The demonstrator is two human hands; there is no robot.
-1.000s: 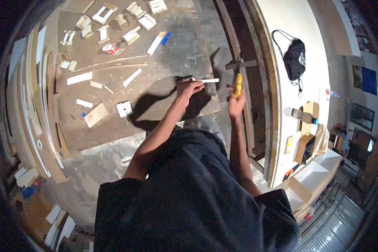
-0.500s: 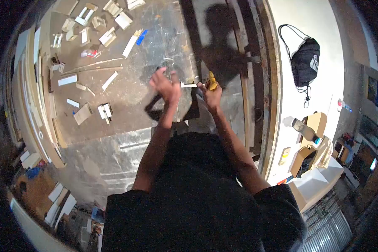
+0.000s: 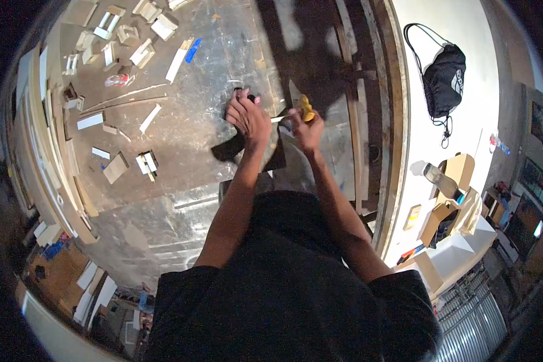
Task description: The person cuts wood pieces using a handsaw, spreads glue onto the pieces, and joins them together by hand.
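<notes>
My left hand (image 3: pixel 249 117) is over the tabletop, its fingers bent and close together around a small black object (image 3: pixel 251 96) that is mostly covered. To its right, my right hand (image 3: pixel 308 130) is closed around a yellow tool (image 3: pixel 306 108) whose exact kind I cannot make out. A short narrow white strip (image 3: pixel 278 119) spans the gap between the two hands. Whether either hand grips the strip is unclear. Below my left hand lies a dark shadow.
Several small wood-and-white assemblies (image 3: pixel 142 53) lie at the upper left, near a blue piece (image 3: pixel 193 50) and loose white strips (image 3: pixel 151 118). Long boards (image 3: pixel 60 175) line the left edge. On the right white surface are a black drawstring bag (image 3: pixel 445 79), a bottle (image 3: pixel 441 181) and cardboard boxes.
My left hand has moved slightly right and down, and its fingers have settled over the black object. My right hand has shifted slightly right, still with the yellow tool. The view has shifted a little.
</notes>
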